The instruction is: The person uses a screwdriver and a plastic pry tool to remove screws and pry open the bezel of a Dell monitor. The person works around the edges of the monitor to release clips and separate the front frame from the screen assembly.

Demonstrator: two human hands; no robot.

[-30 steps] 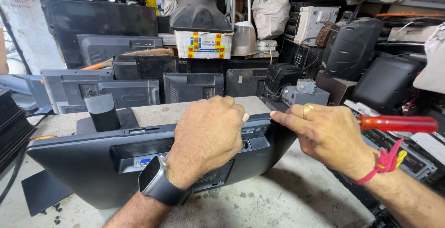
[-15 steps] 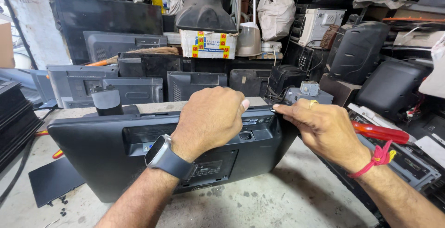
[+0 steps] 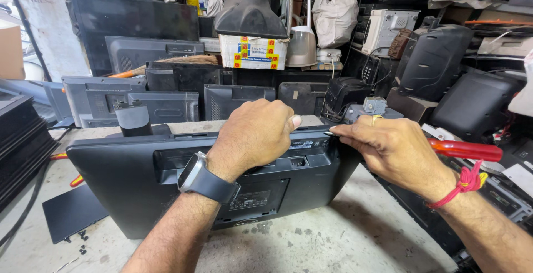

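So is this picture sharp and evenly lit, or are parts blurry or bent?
Head view: even, soft light, no harsh glare; the left hand, right hand and black monitor back look sharp; a faint shadow lies on the concrete floor beneath the monitor; wide-angle stretch bends the edges, notably the forearms.

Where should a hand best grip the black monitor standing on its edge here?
Probably along the top edge of the black monitor, from above: it stands upright, back panel toward the camera, so that edge is exposed. The left hand already clamps there, beside the right hand.
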